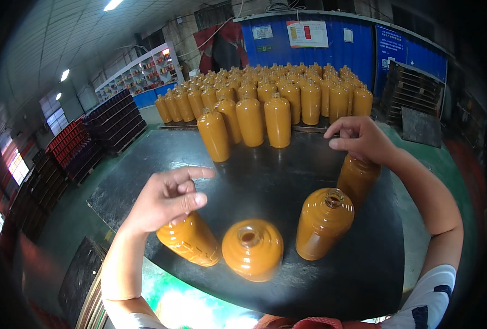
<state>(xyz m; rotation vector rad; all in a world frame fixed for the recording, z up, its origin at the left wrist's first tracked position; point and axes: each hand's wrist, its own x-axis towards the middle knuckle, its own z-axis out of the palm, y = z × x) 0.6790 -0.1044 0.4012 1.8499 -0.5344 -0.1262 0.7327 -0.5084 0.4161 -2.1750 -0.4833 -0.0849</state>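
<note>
On the near part of the black bench (265,186), one amber bottle (193,242) sits right below the left hand (169,198) and a second bottle (358,180) below the right hand (361,141). Each hand's thumb and forefinger are spread; whether the curled fingers pinch the hidden necks, I cannot tell. Two more bottles (324,225) stand between, nearer the person.

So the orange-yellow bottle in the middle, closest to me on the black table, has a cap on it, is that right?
Not the cap: the head view shows the orange-yellow bottle uncapped, its mouth open. It does stand closest to you on the black table.
</note>
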